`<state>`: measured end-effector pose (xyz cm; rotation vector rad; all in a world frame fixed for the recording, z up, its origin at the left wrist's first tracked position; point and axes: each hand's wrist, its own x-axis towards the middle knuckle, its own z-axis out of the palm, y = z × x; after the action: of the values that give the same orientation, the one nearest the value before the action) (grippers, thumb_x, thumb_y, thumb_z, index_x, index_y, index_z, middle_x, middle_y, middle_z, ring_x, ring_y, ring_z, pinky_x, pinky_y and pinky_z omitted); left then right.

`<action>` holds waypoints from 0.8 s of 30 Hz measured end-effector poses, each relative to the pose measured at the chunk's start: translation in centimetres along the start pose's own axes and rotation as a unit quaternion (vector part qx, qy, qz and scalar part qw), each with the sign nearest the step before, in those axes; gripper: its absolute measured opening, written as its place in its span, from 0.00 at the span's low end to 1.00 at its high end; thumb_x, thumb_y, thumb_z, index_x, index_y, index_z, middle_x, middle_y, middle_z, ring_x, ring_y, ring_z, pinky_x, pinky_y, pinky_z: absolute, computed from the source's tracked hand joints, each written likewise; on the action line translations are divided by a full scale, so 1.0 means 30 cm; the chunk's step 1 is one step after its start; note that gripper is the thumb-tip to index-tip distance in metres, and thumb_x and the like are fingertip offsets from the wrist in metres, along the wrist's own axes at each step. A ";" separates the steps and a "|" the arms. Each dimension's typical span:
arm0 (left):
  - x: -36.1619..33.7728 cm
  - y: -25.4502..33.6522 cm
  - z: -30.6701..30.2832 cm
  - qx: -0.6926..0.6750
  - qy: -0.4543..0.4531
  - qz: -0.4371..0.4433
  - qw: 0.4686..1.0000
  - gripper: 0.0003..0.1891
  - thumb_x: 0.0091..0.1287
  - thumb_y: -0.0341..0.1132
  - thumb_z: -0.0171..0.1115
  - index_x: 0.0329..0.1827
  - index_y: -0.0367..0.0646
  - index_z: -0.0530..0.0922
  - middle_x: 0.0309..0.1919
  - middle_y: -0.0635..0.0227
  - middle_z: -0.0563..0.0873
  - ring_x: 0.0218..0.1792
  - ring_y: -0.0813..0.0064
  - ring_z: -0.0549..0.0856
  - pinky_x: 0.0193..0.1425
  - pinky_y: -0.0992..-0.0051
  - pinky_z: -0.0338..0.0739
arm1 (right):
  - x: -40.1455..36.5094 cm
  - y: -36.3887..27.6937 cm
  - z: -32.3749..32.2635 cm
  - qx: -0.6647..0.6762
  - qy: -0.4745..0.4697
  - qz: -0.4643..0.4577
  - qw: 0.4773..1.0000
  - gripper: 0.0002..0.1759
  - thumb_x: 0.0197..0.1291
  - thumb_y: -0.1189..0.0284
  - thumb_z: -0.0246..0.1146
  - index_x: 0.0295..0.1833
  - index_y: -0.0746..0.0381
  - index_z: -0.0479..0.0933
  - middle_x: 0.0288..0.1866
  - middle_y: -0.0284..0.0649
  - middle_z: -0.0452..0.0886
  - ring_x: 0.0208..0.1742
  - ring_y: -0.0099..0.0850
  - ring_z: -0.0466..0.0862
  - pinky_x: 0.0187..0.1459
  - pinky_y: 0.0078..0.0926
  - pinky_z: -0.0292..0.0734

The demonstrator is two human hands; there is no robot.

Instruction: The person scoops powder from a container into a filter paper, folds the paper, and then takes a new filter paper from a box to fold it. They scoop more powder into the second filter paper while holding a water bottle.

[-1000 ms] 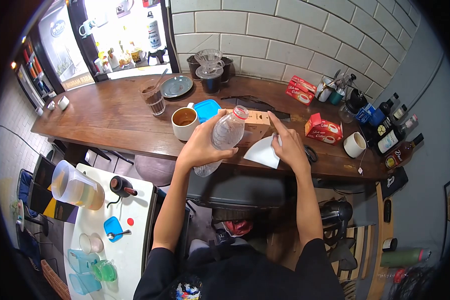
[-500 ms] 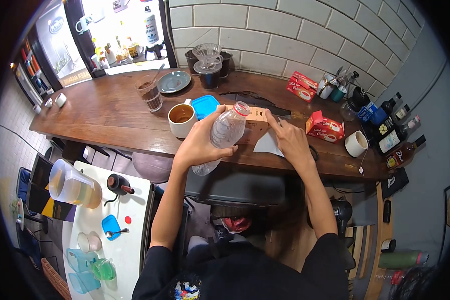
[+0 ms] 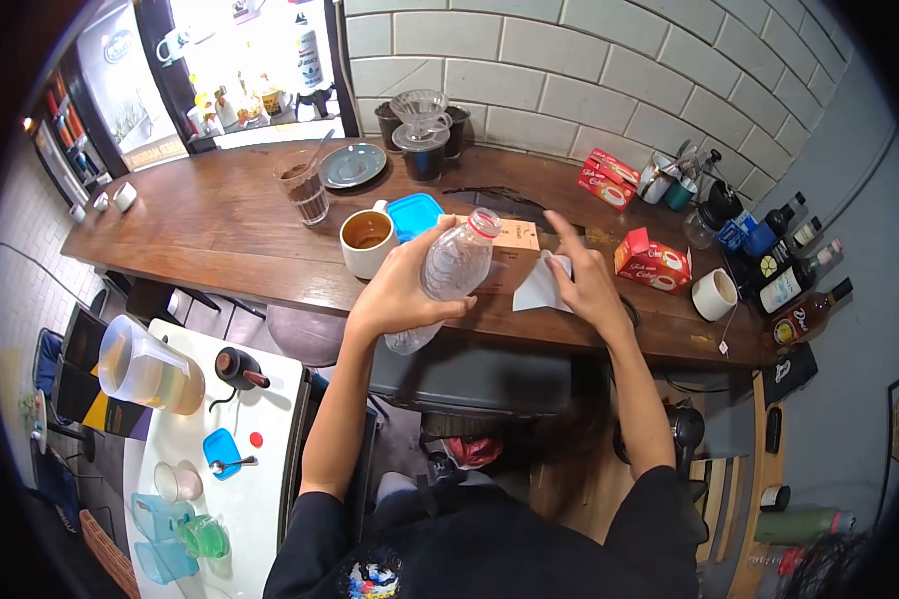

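Bottle in the left hand, paper filter in the right, side by side over the tabletop edge

Nearest, on a white table at the left, a spoon (image 3: 232, 465) lies on a small blue lid (image 3: 217, 447), with a red cap (image 3: 257, 439) just beside it. A kettle (image 3: 235, 367) and a pitcher (image 3: 148, 371) stand farther along.

Over the near edge of the wooden tabletop (image 3: 210, 255), the hands are apart, each with its own thing. The left hand (image 3: 398, 290) is wrapped round a clear bottle (image 3: 456, 262), thumb across its near side. The bottle's long axis runs from its base, near and left, to its mouth, far and right, so the mouth points away from the body; how steeply it leans, I cannot tell. The right hand (image 3: 596, 292) pinches a white filter (image 3: 539, 290) by thumb and curled fingers, index finger stretched out. The filter hangs on that hand's left side, between it and the bottle, much nearer the right hand than the left; filter and bottle do not touch.

Just beyond the hands sits a carton (image 3: 515, 236). Left of the bottle are a cup (image 3: 364, 264) of brown liquid and a blue box (image 3: 415, 212); to the right, a red box (image 3: 654, 264) and a mug (image 3: 712, 297). Farther back stand a glass (image 3: 310, 203), a plate (image 3: 354, 166) and a dripper (image 3: 420, 112).
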<state>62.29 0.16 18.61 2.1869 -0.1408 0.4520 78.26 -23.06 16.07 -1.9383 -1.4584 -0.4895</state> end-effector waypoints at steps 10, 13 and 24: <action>0.008 -0.009 0.019 -0.035 -0.014 0.006 0.999 0.52 0.43 0.44 0.79 0.70 0.25 0.65 0.66 0.39 0.74 0.69 0.51 0.74 0.73 0.63 0.66 | -0.006 -0.108 -0.022 0.025 -0.097 0.192 0.976 0.33 0.59 0.76 0.62 0.71 0.65 0.66 0.42 0.62 0.82 0.46 0.58 0.82 0.48 0.47 0.75; -0.002 -0.003 0.024 -0.072 0.001 -0.017 0.997 0.51 0.43 0.44 0.80 0.69 0.25 0.66 0.63 0.42 0.77 0.67 0.55 0.76 0.73 0.63 0.67 | -0.044 -0.095 -0.067 0.045 -0.040 0.234 0.970 0.26 0.60 0.76 0.62 0.66 0.66 0.73 0.48 0.62 0.82 0.51 0.56 0.82 0.52 0.43 0.76; -0.382 0.056 0.018 -0.329 0.047 0.017 0.943 0.32 0.40 0.39 0.79 0.50 0.35 0.80 0.65 0.46 0.74 0.65 0.57 0.75 0.64 0.61 0.72 | -0.107 -0.425 -0.077 0.318 0.004 0.248 0.915 0.07 0.62 0.78 0.67 0.46 0.65 0.84 0.37 0.34 0.87 0.36 0.17 0.82 0.36 0.16 0.75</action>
<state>51.38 -1.98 15.34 1.5053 -0.2395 0.4499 65.41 -24.80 19.19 -1.6592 -0.8966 0.1966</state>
